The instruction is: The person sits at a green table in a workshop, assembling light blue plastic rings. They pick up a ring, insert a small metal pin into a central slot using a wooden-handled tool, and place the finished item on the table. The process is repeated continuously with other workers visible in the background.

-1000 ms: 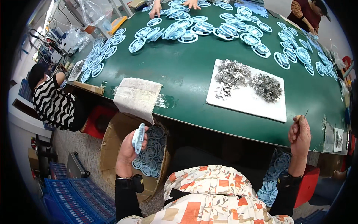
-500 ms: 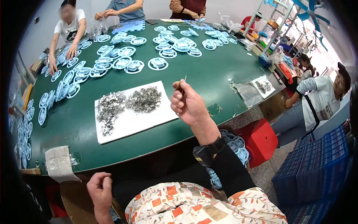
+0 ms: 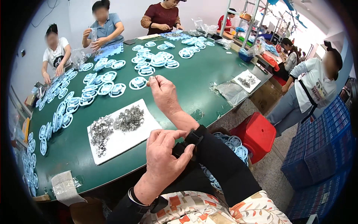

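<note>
Over the table, my right hand is closed in a pinch on a thin pointed tool, mostly hidden in its fingers. On that wrist is a black strap with a black box. My left hand is raised in front of it, thumb and forefinger apart on either side of the box. Whether they touch it I cannot tell. Beyond both hands lies a white board bearing two heaps of small silvery metal pieces. Pale blue round plastic parts are grouped farther back.
Three people work along the far side of the green table. At the right, a smaller white board with metal pieces lies beside a plastic bag. A red stool, blue crates and a standing person are farther right.
My left hand has come up from below the table edge to beside my right wrist. My right hand stays pinched. The view has shifted, and one person across the table now holds up a clear bag.
</note>
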